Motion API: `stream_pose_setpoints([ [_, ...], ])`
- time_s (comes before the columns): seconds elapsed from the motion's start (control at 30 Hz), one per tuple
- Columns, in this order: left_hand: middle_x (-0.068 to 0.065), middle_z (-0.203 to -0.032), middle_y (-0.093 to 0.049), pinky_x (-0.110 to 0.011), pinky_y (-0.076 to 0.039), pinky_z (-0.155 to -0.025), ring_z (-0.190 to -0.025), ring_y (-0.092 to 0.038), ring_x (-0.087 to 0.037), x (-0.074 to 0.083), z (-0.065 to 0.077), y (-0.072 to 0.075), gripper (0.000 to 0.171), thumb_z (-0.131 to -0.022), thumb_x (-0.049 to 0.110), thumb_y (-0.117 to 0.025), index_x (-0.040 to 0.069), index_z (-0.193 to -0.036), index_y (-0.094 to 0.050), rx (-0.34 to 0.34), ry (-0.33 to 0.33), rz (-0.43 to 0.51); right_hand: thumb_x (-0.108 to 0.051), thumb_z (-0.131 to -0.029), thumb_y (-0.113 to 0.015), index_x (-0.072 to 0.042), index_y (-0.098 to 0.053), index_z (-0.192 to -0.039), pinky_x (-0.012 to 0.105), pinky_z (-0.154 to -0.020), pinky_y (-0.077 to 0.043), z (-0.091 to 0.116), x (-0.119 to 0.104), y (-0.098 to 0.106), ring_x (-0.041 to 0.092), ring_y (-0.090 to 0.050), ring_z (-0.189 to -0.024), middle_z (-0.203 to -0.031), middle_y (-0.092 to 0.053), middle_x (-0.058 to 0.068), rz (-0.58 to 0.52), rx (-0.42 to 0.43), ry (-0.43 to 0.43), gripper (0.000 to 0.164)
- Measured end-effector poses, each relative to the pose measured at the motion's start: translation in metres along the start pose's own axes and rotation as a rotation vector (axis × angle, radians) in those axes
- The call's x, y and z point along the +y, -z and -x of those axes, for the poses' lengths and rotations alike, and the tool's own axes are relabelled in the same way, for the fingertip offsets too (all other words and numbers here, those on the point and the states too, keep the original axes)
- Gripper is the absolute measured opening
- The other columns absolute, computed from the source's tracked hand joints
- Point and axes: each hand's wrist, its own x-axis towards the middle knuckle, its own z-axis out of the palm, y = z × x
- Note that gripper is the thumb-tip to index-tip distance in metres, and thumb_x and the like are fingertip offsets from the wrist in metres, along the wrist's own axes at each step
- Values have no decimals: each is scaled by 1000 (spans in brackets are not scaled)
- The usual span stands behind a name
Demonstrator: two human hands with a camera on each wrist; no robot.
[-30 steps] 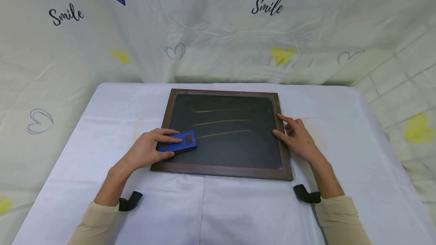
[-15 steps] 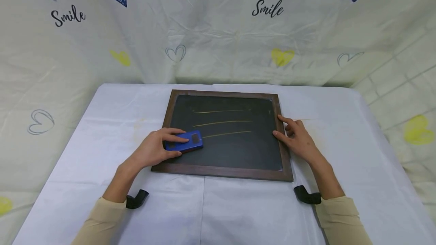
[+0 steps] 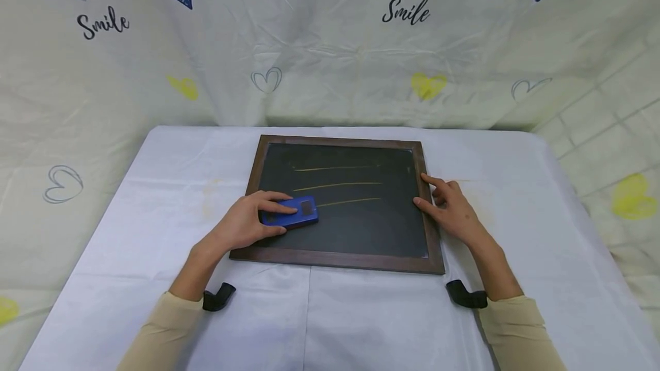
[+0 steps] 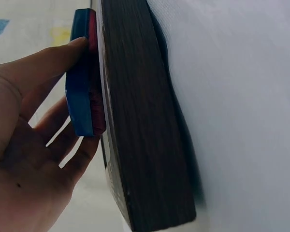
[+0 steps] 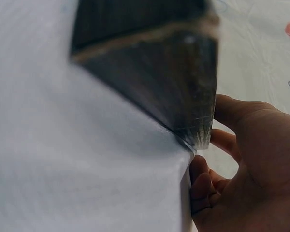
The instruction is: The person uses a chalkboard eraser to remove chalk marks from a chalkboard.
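Note:
A small chalkboard [image 3: 361, 231] in a dark wooden frame lies on the white-covered table. Several thin yellow chalk lines [image 3: 340, 185] run across it. My left hand [image 3: 242, 223] grips a blue chalkboard eraser [image 3: 307, 208], thumb on the near side and fingers over its top and far side. In the left wrist view the eraser's dark red felt [image 4: 97, 113] faces the board. The eraser covers the left end of the lowest line. My right hand [image 3: 455, 213] holds the frame's right side, thumb and index finger on the wood, the other fingers curled beside it.
The white tablecloth [image 3: 361, 319] spreads around the board. A pale curtain [image 3: 340, 44] with printed hearts and "Smile" lettering hangs behind the table. A black curved piece sticks out at each wrist, the left mount [image 3: 219, 298] and the right mount [image 3: 466, 295].
My left hand has slid the eraser rightward over the board, covering more of the lowest line's left end. The right hand and the board stay in place.

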Motion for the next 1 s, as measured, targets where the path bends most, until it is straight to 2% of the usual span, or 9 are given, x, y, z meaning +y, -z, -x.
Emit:
stream_pose_setpoints([
  [0.6,-1,-146,-65,-51,-53,-107,-137,-59,-32,13,-18,-9,43,-85,22,-88,26,-126,-78,-16,-17,5,-40,-104,-64,-12,-37,-163,47,-83,-46,-2,1,0,36,-53,-107,-125,-47,28,-1,-4,2,71],
  [1.0,1,-149,-62,-51,-51,-111,-141,-56,-31,26,-36,-24,43,-87,26,-86,29,-128,-77,-42,-1,-8,-38,-103,-65,-11,-38,-162,47,-83,-46,-1,0,-1,36,-53,-106,-123,-47,28,-4,4,16,70],
])
